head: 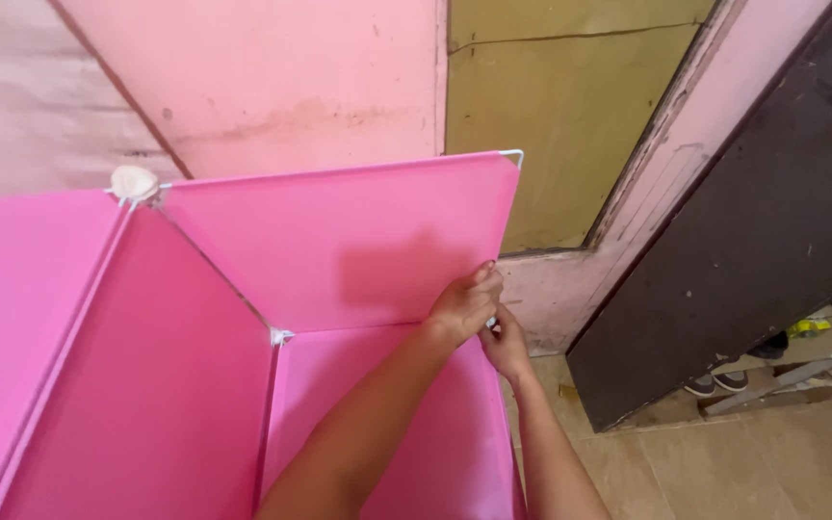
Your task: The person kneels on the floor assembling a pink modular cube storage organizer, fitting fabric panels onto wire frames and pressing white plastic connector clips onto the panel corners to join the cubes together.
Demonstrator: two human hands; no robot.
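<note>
Gripping the right edge of the upright pink panel (339, 241), the left hand (464, 303) has its fingers curled over that edge, thumb side on the panel's near face. Right hand (505, 345) sits just below and to the right, touching the same edge near the panel's lower right corner; how far its fingers are closed cannot be told, they're hidden behind the left hand. Panel stands at the far side of a pink cube frame, wire rim showing at its top right corner. Bottom pink panel (435, 433) lies under both forearms. Left side panel (146, 385) meets the far panel at a round white connector (134, 182) at top left. Pink wall (272, 77) behind; dark door (753, 221) to the right, tiled floor (724, 472) near right.
</note>
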